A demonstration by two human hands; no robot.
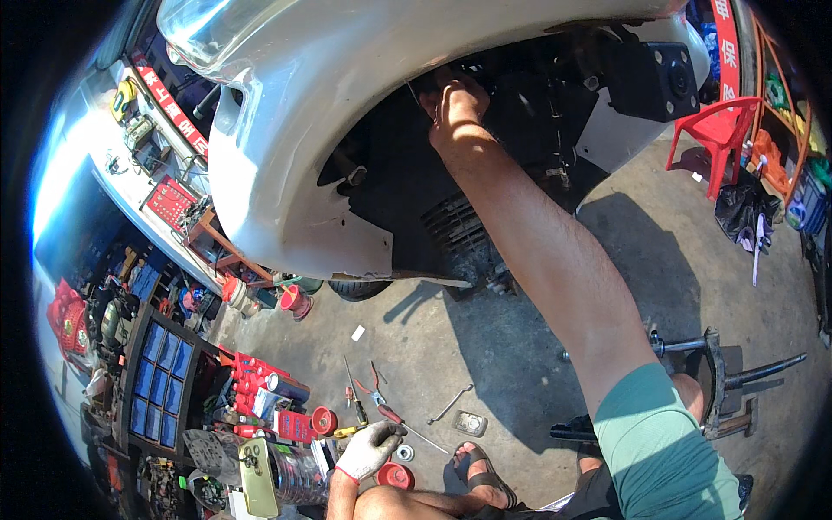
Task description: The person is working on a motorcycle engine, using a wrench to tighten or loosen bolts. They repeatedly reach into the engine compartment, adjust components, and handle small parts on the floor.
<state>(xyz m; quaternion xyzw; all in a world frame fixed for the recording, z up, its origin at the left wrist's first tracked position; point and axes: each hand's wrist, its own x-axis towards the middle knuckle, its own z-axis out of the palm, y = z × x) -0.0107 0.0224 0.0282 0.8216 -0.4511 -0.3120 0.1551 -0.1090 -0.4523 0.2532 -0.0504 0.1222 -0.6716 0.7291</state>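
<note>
**Deep in the wheel arch, tools laid out behind us**

Our right hand (457, 102) was up inside the open wheel arch (407, 173) of the white car (303, 78), reaching into the dark space near the arch's upper edge. The fingers were curled together around something small in there, but shadow hid it, so we could not tell what they gripped or whether it was a fastener or a wire. The wheel was off on this side, and the inner liner and some black parts lay exposed, so we judged the opening-up largely done and the work inside under way; nothing showed that refitting had begun.

Our left hand (371, 449), in a white glove with a red cuff, rested low near the bottom edge of the view, fingers loosely spread over the concrete floor (537, 347), clamped on nothing. Just beside it lay a small metal ring (404, 452) and a red cap (395, 475).

Further out on the floor lay red-handled pliers (374, 394), a screwdriver (350, 386) and a wrench (451, 403), all untouched. A jack stand (715, 373) stood to our right, a red chair (719, 130) beyond it.
</note>
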